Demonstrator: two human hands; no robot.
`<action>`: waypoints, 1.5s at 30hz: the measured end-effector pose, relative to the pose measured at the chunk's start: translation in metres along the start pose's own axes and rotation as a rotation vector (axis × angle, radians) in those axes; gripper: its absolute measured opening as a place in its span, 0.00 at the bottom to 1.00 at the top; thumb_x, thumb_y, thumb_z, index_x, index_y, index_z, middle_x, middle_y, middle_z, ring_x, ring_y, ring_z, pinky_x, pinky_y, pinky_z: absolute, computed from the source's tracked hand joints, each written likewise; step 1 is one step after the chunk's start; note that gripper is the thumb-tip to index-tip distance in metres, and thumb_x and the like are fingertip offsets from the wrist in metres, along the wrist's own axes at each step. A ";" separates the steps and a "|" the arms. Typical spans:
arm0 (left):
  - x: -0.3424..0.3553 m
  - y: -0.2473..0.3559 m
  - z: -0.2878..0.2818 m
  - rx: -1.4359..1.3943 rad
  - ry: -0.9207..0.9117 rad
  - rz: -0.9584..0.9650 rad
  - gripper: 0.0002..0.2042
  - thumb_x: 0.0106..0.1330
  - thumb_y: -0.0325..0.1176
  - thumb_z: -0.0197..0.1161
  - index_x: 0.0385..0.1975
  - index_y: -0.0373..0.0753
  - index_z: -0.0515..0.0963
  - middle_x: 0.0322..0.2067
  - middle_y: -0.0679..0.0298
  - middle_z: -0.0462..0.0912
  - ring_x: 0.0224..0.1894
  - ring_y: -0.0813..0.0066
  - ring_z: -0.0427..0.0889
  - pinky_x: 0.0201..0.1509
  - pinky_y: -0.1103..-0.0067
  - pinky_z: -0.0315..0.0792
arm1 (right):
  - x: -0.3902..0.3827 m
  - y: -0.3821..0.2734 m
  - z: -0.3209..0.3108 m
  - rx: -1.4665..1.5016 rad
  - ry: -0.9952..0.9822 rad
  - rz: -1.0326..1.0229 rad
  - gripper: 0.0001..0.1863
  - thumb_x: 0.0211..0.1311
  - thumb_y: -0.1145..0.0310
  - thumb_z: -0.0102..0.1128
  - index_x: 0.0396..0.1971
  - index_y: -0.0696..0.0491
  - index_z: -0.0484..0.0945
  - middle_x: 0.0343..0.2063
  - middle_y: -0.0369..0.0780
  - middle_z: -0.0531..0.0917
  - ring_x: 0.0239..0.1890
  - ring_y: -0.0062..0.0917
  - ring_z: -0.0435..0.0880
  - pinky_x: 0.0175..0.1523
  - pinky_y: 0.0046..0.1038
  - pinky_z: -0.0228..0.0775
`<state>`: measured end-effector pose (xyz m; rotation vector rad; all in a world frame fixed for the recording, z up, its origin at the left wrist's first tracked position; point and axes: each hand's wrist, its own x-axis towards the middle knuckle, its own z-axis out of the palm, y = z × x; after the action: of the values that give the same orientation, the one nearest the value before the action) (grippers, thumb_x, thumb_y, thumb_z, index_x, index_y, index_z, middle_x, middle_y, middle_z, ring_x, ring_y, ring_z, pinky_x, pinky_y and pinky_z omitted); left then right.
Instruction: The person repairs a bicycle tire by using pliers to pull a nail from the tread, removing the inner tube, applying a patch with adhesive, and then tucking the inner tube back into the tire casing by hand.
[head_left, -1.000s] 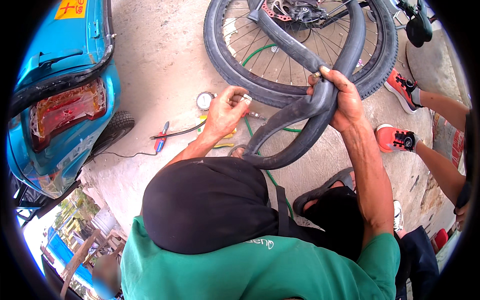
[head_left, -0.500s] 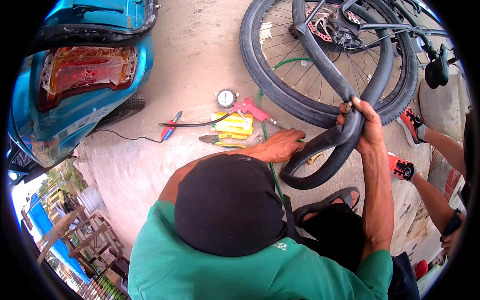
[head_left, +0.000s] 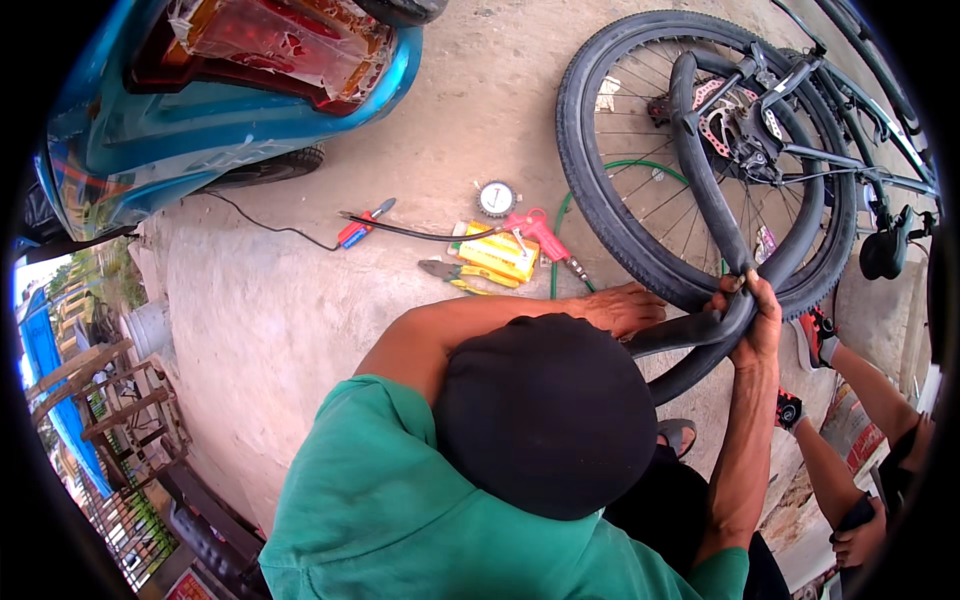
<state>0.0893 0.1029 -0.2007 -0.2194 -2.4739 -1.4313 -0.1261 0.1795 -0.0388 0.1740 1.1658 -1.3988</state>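
One dark, rounded, looped inner tube [head_left: 710, 196], right hand [head_left: 763, 325] gripping, left hand [head_left: 622, 308], hold unclear

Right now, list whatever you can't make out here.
All in the head view:
Lower loop of the inner tube: partly hidden by the black cap.
Whatever lies beneath the left hand: covered.
Reading on the gauge: too small.
Blue vehicle: cut off at upper left.

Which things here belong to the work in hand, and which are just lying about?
Belonging, it seems: inner tube, gripped in the right hand; bicycle wheel, with the tube lying partly over it; pink air gun and dial gauge, near the left hand.

Apparently just lying about: yellow-handled pliers; yellow box; red-and-blue tool.
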 end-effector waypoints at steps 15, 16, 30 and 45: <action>-0.067 0.026 -0.106 -0.146 0.308 -0.495 0.15 0.60 0.21 0.70 0.47 0.34 0.77 0.45 0.57 0.82 0.52 0.64 0.82 0.57 0.70 0.74 | 0.008 -0.002 0.013 0.145 -0.117 0.030 0.12 0.69 0.60 0.63 0.35 0.54 0.76 0.31 0.39 0.83 0.30 0.29 0.87 0.38 0.33 0.84; -0.065 0.017 -0.100 -0.091 0.295 -0.434 0.13 0.59 0.22 0.71 0.43 0.34 0.79 0.42 0.54 0.83 0.49 0.56 0.83 0.53 0.67 0.75 | 0.009 -0.002 0.013 0.157 -0.119 0.035 0.12 0.69 0.60 0.63 0.35 0.54 0.76 0.31 0.39 0.83 0.30 0.29 0.87 0.37 0.33 0.83; -0.013 0.092 -0.151 -0.576 0.598 -0.523 0.10 0.73 0.28 0.60 0.46 0.29 0.81 0.45 0.52 0.84 0.46 0.66 0.86 0.49 0.74 0.81 | 0.008 0.007 0.012 0.171 -0.047 0.025 0.15 0.66 0.59 0.66 0.43 0.53 0.75 0.33 0.41 0.84 0.32 0.34 0.86 0.39 0.38 0.83; 0.076 0.085 -0.132 -0.241 0.434 -0.131 0.10 0.73 0.20 0.54 0.51 0.30 0.75 0.55 0.45 0.78 0.54 0.59 0.85 0.56 0.70 0.82 | 0.014 0.014 0.017 0.260 -0.033 0.010 0.13 0.72 0.60 0.58 0.38 0.56 0.77 0.30 0.39 0.84 0.30 0.30 0.86 0.37 0.37 0.84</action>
<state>0.0612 0.0312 -0.0446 0.1934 -1.9982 -1.6267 -0.1093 0.1622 -0.0476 0.3388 0.9514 -1.5360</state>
